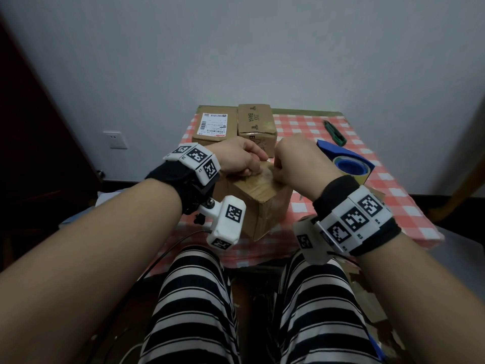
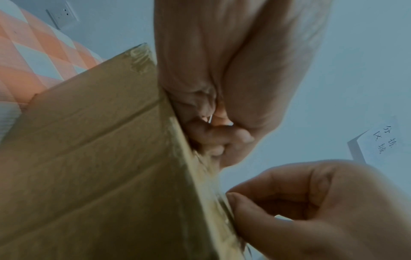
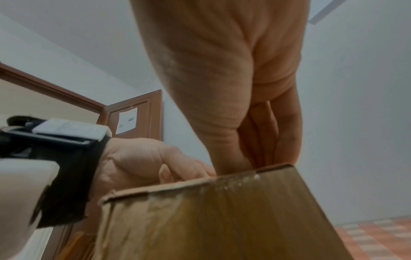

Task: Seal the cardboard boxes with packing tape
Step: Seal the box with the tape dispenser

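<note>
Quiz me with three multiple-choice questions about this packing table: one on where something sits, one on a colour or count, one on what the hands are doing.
1. Where does the tape dispenser lie, seen from the head view?
A. on the near box
B. on the tablecloth, right of the near box
C. on the floor

2. How many boxes stand on the table?
A. one
B. two
C. three

3. What are the hands doing?
A. both work at the top of the near box
B. both lie flat in the lap
C. one lifts the dispenser

Answers: 1 B, the blue dispenser rests on the checked cloth beside the right hand. 2 C, the labelled box and the printed box stand at the back, the third in front. 3 A, the left hand and the right hand, fingers curled, meet on the box's taped top edge.
</note>
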